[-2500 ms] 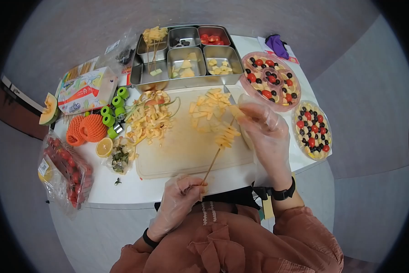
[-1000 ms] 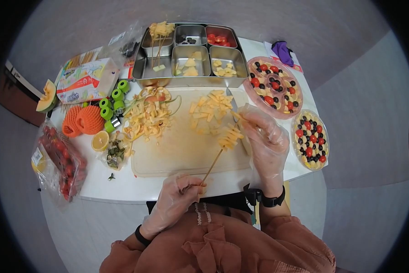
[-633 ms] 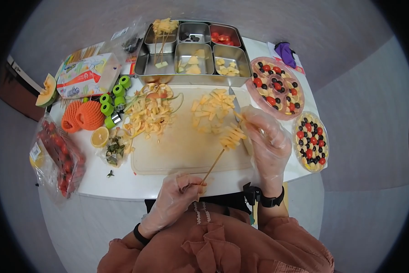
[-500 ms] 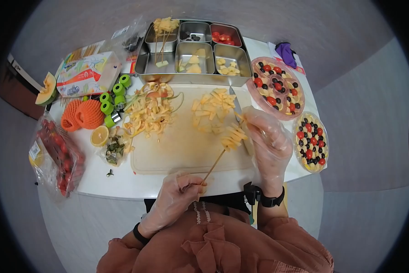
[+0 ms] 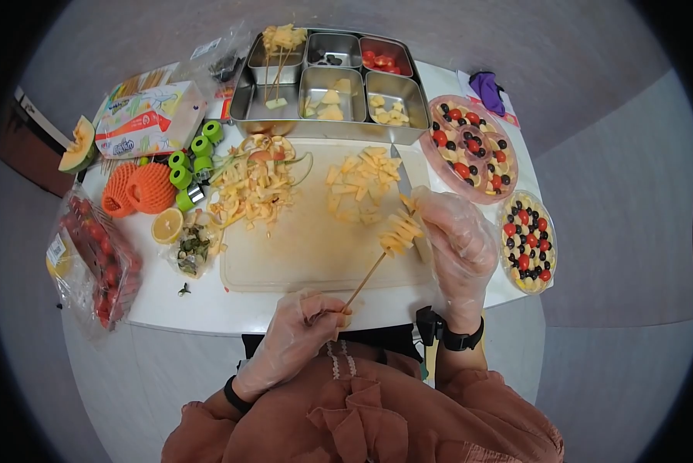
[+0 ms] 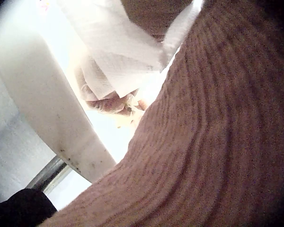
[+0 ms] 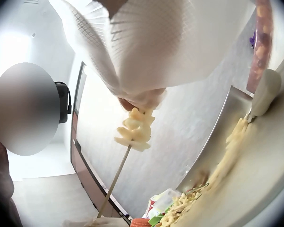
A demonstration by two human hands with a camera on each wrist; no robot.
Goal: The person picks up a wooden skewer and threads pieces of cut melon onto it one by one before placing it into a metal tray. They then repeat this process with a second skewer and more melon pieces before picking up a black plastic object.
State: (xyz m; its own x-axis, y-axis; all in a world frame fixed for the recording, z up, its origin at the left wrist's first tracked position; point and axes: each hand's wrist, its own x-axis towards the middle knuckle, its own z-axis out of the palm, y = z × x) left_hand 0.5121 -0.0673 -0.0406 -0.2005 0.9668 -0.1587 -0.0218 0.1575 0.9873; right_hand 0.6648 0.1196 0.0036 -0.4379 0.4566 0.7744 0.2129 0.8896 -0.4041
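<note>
In the head view, my gloved left hand (image 5: pixel 300 332) grips the lower end of a thin wooden skewer (image 5: pixel 368 278) over the table's near edge. Pale yellow fruit slices (image 5: pixel 400 234) are threaded on the skewer's upper part. My gloved right hand (image 5: pixel 463 251) pinches at the skewer's top end, where a fruit piece (image 5: pixel 408 203) shows at the fingertips. From the right wrist, the fruit stack (image 7: pixel 134 131) hangs right below the gloved fingers (image 7: pixel 142 97). The left wrist view shows mostly a sleeve (image 6: pixel 217 127) and part of the glove (image 6: pixel 118 56).
A cutting board (image 5: pixel 284 266) bears a pile of cut fruit (image 5: pixel 354 174), peelings (image 5: pixel 246 185) and a knife (image 5: pixel 401 174). Behind stands a steel tray (image 5: pixel 331 133) of fruit containers. Two fruit platters (image 5: pixel 439 166) lie right; bagged tomatoes (image 5: pixel 103 255) and orange foam nets (image 5: pixel 150 187) left.
My right hand has come down along the skewer, and the fruit piece at its fingertips is closer to the threaded slices. My left hand keeps its grip. The head view has shifted slightly.
</note>
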